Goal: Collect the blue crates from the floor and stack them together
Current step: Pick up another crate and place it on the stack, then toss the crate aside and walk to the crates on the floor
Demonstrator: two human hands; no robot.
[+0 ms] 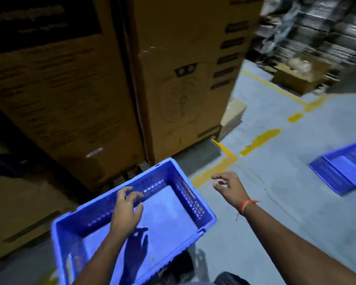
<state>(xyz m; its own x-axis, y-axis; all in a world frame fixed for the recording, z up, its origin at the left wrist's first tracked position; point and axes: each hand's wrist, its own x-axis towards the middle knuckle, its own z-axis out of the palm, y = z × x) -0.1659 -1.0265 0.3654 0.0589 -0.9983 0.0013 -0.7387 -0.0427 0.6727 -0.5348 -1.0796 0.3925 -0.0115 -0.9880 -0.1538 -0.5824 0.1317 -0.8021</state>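
A blue perforated crate [193, 202] sits low in front of me, open side up and slightly tilted, with nothing inside. My left hand [125, 210] is over its inside near the far long wall, fingers spread and curled, casting a shadow on the crate's floor; I see no grip on the rim. To the right of the crate, my right hand [230, 188] hovers above the floor with its fingers apart and holds nothing. A second blue crate [341, 167] lies on the grey floor at the far right, partly cut off by the frame edge.
Tall cardboard boxes [183, 83] stand directly behind the near crate. Yellow lines [259, 140] mark the grey floor. A small carton [232, 116] leans at the tall boxes' corner. An open carton [296, 79] and blurred shelving are at the back right.
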